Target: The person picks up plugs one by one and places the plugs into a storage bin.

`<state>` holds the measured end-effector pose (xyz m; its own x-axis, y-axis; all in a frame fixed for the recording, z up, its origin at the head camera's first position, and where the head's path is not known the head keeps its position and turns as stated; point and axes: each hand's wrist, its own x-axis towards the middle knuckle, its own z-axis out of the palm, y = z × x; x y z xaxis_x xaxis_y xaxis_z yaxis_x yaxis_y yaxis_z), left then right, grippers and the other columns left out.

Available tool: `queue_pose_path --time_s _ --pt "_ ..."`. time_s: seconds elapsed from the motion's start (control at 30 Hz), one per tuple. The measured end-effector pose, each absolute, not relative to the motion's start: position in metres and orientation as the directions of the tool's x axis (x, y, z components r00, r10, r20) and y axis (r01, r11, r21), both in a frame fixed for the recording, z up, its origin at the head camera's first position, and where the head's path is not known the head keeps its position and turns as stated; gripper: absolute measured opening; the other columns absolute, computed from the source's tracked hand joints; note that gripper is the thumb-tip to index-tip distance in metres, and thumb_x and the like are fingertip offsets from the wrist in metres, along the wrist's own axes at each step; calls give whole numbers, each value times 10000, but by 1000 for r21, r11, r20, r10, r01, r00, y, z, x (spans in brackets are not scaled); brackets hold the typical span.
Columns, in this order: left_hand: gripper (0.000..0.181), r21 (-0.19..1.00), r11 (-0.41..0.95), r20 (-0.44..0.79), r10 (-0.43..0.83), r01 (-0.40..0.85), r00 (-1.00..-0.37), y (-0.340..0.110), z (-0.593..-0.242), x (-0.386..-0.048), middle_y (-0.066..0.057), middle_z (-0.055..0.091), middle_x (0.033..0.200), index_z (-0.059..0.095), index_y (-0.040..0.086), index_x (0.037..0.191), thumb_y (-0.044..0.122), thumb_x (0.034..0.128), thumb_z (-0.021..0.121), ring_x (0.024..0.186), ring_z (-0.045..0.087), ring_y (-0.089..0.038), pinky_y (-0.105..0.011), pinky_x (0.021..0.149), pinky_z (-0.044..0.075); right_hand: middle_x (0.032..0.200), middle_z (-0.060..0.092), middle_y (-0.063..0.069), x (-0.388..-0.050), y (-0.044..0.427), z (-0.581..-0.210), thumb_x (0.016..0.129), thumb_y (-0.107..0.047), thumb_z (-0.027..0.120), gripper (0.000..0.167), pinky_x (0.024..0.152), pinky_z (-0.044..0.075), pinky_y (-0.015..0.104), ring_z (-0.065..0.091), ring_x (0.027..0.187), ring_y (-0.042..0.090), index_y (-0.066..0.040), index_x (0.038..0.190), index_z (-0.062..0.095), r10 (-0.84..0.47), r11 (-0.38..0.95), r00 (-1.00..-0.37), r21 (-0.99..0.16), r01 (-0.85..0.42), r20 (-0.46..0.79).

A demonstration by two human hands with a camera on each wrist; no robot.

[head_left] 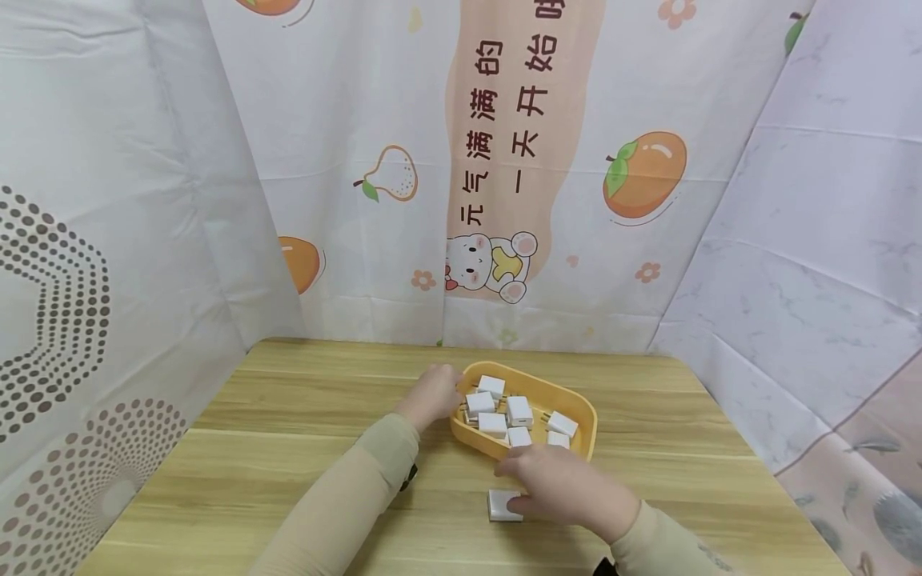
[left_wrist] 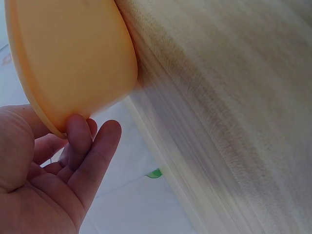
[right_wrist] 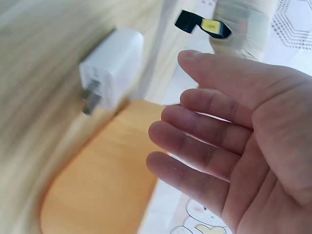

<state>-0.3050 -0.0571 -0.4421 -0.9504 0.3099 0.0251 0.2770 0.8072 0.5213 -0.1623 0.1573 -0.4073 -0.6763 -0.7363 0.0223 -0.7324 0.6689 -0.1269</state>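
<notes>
A yellow plastic basket [head_left: 539,387] holds several white charger plugs [head_left: 519,410]. At its left end my left hand [head_left: 435,390] pinches the rim; in the left wrist view the fingers curl against the outer wall of the basket [left_wrist: 73,58]. One white charger plug [head_left: 502,507] lies on the table in front of the basket. My right hand [head_left: 565,486] hovers over it, partly covering it and the basket's front edge. In the right wrist view that charger plug [right_wrist: 119,70] shows its metal prongs, apart from the loosely bent fingers of the right hand [right_wrist: 234,131], which hold nothing.
The wooden table [head_left: 288,448] extends to both sides of the basket. Printed white curtains [head_left: 360,264] hang behind it and along both sides. A dark strap [right_wrist: 202,22] with a yellow piece is on the left sleeve.
</notes>
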Motion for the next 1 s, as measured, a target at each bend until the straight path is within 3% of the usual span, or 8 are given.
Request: queue_pose_path --time_s 0.27,0.5,1.0 --pt "429 529 807 15 301 263 -953 -57 -442 -305 -100 607 1388 641 16 1350 25 922 656 985 617 -218 -287 664 516 869 609 -143 -160 152 -422 779 -255 878 250 615 478 279 536 728 29 -191 980 743 -732 678 -681 -81 -730 14" --pt "424 521 811 19 302 267 -953 -57 -441 -305 -99 613 1382 646 18 1346 34 923 662 997 608 -208 -300 790 508 773 522 -149 -161 150 -431 740 -271 884 220 529 390 250 456 631 24 -245 822 682 -744 666 -667 -29 -745 39" --pt "419 509 815 29 305 277 -952 -58 -443 -306 -100 621 1373 651 27 1345 39 926 663 995 605 -199 -305 802 504 772 539 -141 -162 150 -439 729 -250 894 223 527 390 252 463 645 22 -237 816 689 -742 670 -669 -3 -742 42"
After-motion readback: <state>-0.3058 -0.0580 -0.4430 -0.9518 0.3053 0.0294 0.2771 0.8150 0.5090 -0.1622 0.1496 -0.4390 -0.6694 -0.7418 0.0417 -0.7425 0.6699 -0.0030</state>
